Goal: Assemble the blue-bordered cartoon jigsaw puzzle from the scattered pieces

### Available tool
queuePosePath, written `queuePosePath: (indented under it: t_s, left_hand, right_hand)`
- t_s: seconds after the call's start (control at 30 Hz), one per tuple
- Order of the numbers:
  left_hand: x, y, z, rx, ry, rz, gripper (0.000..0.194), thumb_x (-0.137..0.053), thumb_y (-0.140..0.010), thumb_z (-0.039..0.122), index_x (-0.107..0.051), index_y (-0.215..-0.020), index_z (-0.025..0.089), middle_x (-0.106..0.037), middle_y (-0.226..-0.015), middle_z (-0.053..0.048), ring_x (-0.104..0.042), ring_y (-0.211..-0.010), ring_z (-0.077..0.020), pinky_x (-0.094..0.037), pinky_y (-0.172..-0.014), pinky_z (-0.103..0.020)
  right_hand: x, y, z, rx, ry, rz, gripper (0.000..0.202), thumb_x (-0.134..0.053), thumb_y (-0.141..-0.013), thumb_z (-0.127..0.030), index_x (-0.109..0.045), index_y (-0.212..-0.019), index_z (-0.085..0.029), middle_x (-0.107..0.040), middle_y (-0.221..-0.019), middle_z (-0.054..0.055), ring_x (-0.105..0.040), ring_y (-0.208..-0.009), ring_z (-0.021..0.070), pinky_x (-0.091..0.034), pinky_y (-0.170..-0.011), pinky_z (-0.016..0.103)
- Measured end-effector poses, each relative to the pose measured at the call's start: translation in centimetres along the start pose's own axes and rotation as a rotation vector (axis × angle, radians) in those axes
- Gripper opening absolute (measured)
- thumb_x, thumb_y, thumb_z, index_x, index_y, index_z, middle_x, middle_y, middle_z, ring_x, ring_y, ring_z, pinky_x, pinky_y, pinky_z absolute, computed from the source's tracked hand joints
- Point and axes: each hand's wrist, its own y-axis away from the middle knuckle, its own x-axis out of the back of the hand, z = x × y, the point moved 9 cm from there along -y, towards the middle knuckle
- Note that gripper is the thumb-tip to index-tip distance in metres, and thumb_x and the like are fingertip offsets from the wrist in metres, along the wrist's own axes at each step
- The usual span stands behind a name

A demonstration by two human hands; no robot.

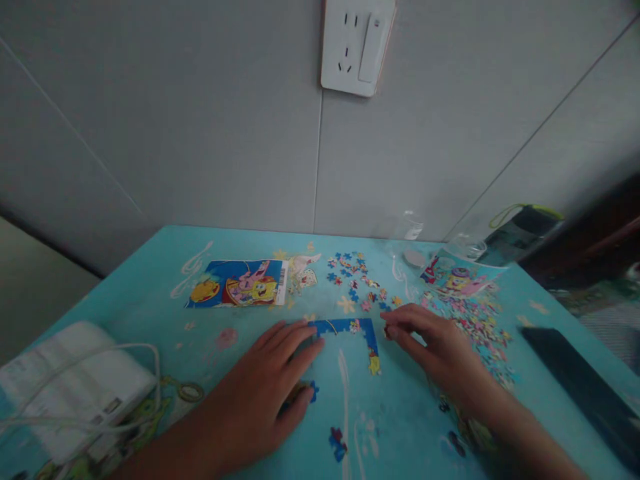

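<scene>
A joined strip of blue puzzle pieces (350, 327) forms a corner on the turquoise table (150, 303). My left hand (265, 387) lies flat on the table, its fingertips touching the strip's left end; a small blue piece (311, 391) sits by its thumb. My right hand (430, 343) rests to the right of the strip, fingertips pinched on a small puzzle piece (387, 331) near the strip's corner. A pile of loose puzzle pieces (475, 327) lies just beyond my right hand.
A cartoon reference picture (239, 283) lies at the back left, scattered pieces (357, 277) at the back middle. A white power bank with a cable (70, 387) sits at the left edge, a dark phone (580, 383) at the right. A clear jar (467, 250) and a wall socket (356, 45) are behind.
</scene>
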Motion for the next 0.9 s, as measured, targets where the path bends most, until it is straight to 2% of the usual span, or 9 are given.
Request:
queuePosePath:
  t_s: [0.17,0.4,0.5,0.67,0.9]
  left_hand:
    - [0.1,0.1,0.2,-0.043,-0.140,0.033,0.061,-0.052,-0.096,0.031,-0.033,-0.153,0.028,-0.035,-0.159,-0.001,-0.042,-0.140,-0.0274,-0.053,-0.108,-0.052]
    - [0.2,0.1,0.4,-0.114,-0.234,0.091,0.060,-0.054,-0.095,0.037,-0.039,-0.151,0.025,-0.033,-0.160,-0.001,-0.043,-0.139,-0.0278,-0.055,-0.105,-0.047]
    - [0.3,0.1,0.5,-0.122,-0.244,0.093,0.061,-0.054,-0.094,0.038,-0.039,-0.151,0.026,-0.031,-0.161,-0.001,-0.043,-0.139,-0.0280,-0.054,-0.106,-0.046]
    - [0.1,0.2,0.4,-0.110,-0.259,0.065,0.062,-0.054,-0.095,0.041,-0.035,-0.153,0.027,-0.029,-0.162,0.000,-0.042,-0.140,-0.0284,-0.055,-0.106,-0.047]
    - [0.0,0.2,0.3,-0.089,-0.233,0.042,0.059,-0.052,-0.097,0.040,-0.035,-0.153,0.029,-0.032,-0.160,0.000,-0.044,-0.139,-0.0278,-0.055,-0.106,-0.049]
  right_hand:
    - [-2.7,0.6,-1.6,0.044,-0.081,-0.125,0.020,-0.057,-0.100,-0.025,-0.070,-0.115,-0.029,-0.070,-0.106,0.002,-0.066,-0.097,0.0150,-0.054,-0.087,0.029]
    - [-4.2,1.3,-2.1,0.049,-0.136,-0.216,0.016,-0.058,-0.100,-0.025,-0.072,-0.108,-0.025,-0.069,-0.105,0.000,-0.066,-0.094,0.0109,-0.054,-0.087,0.023]
    - [-4.4,1.5,-2.5,0.061,-0.133,-0.261,0.017,-0.056,-0.101,-0.023,-0.073,-0.105,-0.024,-0.069,-0.106,0.000,-0.066,-0.094,0.0097,-0.054,-0.088,0.022]
    - [-4.1,1.4,-3.1,0.082,-0.112,-0.309,0.023,-0.052,-0.101,-0.016,-0.071,-0.114,-0.022,-0.067,-0.114,0.002,-0.065,-0.101,0.0103,-0.053,-0.092,0.022]
    - [-3.9,1.5,-2.8,0.088,-0.066,-0.356,0.021,-0.056,-0.101,-0.021,-0.073,-0.113,-0.024,-0.070,-0.111,0.001,-0.066,-0.099,0.0120,-0.053,-0.092,0.024]
